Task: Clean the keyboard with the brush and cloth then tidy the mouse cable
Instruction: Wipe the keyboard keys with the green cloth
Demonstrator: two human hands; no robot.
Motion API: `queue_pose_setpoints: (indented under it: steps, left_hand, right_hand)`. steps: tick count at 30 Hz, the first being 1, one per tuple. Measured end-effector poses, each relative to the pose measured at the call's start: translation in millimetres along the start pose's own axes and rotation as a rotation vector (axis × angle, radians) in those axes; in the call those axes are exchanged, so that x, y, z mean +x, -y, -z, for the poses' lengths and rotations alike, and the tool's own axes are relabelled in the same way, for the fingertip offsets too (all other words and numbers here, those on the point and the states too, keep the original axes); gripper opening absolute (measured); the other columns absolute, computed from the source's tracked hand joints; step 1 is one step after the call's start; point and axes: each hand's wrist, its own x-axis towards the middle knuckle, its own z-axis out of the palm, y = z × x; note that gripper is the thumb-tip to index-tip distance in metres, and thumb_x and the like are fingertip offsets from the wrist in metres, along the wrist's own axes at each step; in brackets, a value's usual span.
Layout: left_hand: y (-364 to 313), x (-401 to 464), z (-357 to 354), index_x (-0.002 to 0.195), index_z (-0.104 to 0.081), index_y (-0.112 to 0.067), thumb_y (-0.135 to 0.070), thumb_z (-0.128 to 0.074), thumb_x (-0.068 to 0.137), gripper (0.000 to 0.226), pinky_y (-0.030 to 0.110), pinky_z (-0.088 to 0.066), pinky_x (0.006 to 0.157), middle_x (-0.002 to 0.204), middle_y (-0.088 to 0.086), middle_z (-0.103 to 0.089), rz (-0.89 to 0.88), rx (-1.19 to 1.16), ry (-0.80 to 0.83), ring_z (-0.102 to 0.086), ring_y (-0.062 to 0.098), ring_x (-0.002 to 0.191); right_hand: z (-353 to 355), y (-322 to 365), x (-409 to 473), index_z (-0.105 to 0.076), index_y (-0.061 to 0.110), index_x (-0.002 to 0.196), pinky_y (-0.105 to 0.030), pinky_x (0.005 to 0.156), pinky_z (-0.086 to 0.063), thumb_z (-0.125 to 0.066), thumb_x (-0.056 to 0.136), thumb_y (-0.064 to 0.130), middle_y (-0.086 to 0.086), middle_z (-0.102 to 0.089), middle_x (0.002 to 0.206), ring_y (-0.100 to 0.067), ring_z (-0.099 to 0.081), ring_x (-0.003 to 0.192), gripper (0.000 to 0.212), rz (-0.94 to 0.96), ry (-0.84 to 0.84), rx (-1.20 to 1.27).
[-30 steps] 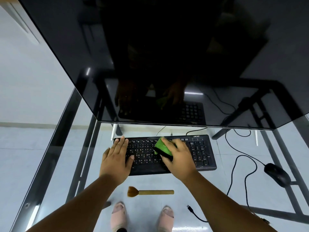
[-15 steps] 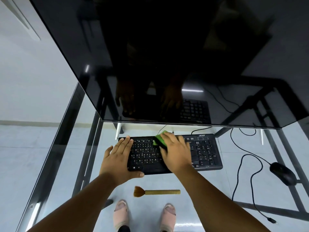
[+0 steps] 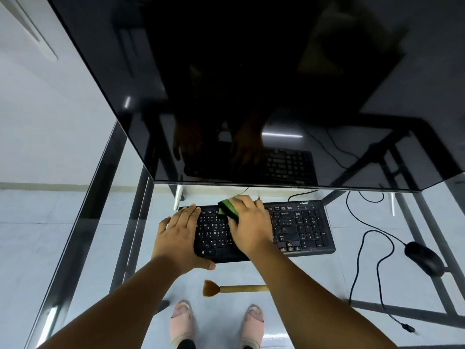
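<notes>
Keyboard (image 3: 302, 226) lies on the glass desk (image 3: 289, 270), brush (image 3: 234, 288) idle just in front. The left hand (image 3: 176, 235) lies flat, steadying it, thumb at the near edge. The right hand (image 3: 250, 229), gripping the cloth (image 3: 227, 209), has swept from mid-keys to the far row: wiping underway, cable (image 3: 372, 248) untouched.

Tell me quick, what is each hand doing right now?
Left hand: open, resting flat on the keyboard.
Right hand: holding the green cloth.

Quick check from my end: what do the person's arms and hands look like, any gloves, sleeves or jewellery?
Both forearms are bare up to the frame edge, with no sleeve in view. The left hand and right hand wear no gloves, and no watch, ring or bracelet shows. No cables or markings are visible on them.
</notes>
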Motion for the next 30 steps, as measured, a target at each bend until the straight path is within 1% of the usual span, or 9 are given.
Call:
queue_pose_setpoints:
  steps: [3,6,9,12,16,20,26,28,30]
  left_hand:
    - [0,0,1,0.153,-0.006,-0.022,-0.086,-0.061,0.043,0.138,0.040,-0.009,0.119,0.160,-0.007,-0.011,0.002,0.005,0.002,-0.012,0.016,0.146]
    - [-1,0,1,0.153,-0.005,-0.022,-0.088,-0.058,0.044,0.138,0.042,-0.005,0.119,0.160,-0.006,-0.010,0.007,0.018,0.005,-0.011,0.015,0.146]
    - [-5,0,2,0.153,-0.004,-0.021,-0.088,-0.057,0.045,0.138,0.043,0.000,0.119,0.160,-0.006,-0.009,0.029,0.046,0.022,-0.009,0.016,0.147]
    - [-9,0,4,0.153,-0.004,-0.020,-0.085,-0.060,0.045,0.138,0.043,0.001,0.119,0.160,-0.006,-0.008,0.051,0.064,0.034,-0.008,0.015,0.147]
    - [-12,0,7,0.153,-0.002,-0.021,-0.083,-0.062,0.046,0.138,0.043,0.001,0.120,0.161,-0.005,-0.007,0.072,0.082,0.054,-0.008,0.016,0.148]
    - [-18,0,9,0.153,0.000,-0.021,-0.082,-0.065,0.047,0.138,0.045,0.002,0.120,0.161,-0.005,-0.005,0.095,0.117,0.082,-0.007,0.015,0.148]
    - [-40,1,11,0.153,0.007,-0.018,-0.078,-0.070,0.050,0.141,0.049,0.005,0.119,0.162,0.001,0.005,0.193,0.104,0.136,0.004,0.020,0.149]
    - [-54,1,7,0.153,0.006,-0.020,-0.082,-0.065,0.051,0.139,0.049,0.003,0.119,0.162,0.001,0.008,0.196,0.049,0.103,0.008,0.020,0.149]
    - [-71,3,1,0.153,0.009,-0.020,-0.084,-0.061,0.054,0.137,0.048,0.004,0.120,0.161,-0.002,0.015,0.117,0.037,0.081,0.013,0.018,0.148]
  right_hand:
    - [3,-14,0,-0.052,0.030,0.134,-0.037,0.097,-0.043,-0.056,0.090,0.035,0.015,-0.049,0.133,-0.015,-0.047,0.114,0.044,-0.025,-0.009,-0.041]
    - [14,-47,-5,-0.052,0.031,0.134,-0.040,0.098,-0.042,-0.056,0.090,0.036,0.017,-0.049,0.133,-0.013,-0.048,0.114,0.045,-0.166,-0.060,-0.084]
    - [27,-78,-11,-0.055,0.029,0.133,-0.043,0.093,-0.040,-0.059,0.087,0.033,0.015,-0.051,0.134,-0.019,-0.050,0.113,0.045,-0.316,-0.127,-0.100]
    - [30,-79,-5,-0.060,0.024,0.127,-0.043,0.090,-0.040,-0.061,0.086,0.028,0.006,-0.055,0.130,-0.027,-0.052,0.109,0.041,-0.410,-0.166,-0.072]
    - [20,-61,-3,-0.059,0.023,0.128,-0.041,0.092,-0.044,-0.063,0.085,0.025,0.004,-0.056,0.130,-0.024,-0.054,0.110,0.043,-0.257,-0.120,-0.050]
    - [30,-84,-10,-0.057,0.027,0.133,-0.039,0.098,-0.043,-0.062,0.086,0.025,0.009,-0.054,0.133,-0.019,-0.052,0.115,0.046,-0.116,-0.070,-0.086]
    - [50,-141,-17,-0.061,0.023,0.124,-0.039,0.087,-0.043,-0.061,0.085,0.022,0.003,-0.054,0.131,-0.028,-0.054,0.108,0.039,-0.428,-0.207,-0.054]
    - [49,-141,-15,-0.062,0.022,0.124,-0.040,0.090,-0.043,-0.062,0.085,0.021,0.002,-0.051,0.135,-0.029,-0.053,0.110,0.039,-0.459,-0.226,0.006]
    - [44,-135,-14,-0.061,0.022,0.127,-0.041,0.095,-0.044,-0.063,0.084,0.019,0.001,-0.053,0.135,-0.028,-0.053,0.113,0.043,-0.373,-0.216,0.052]
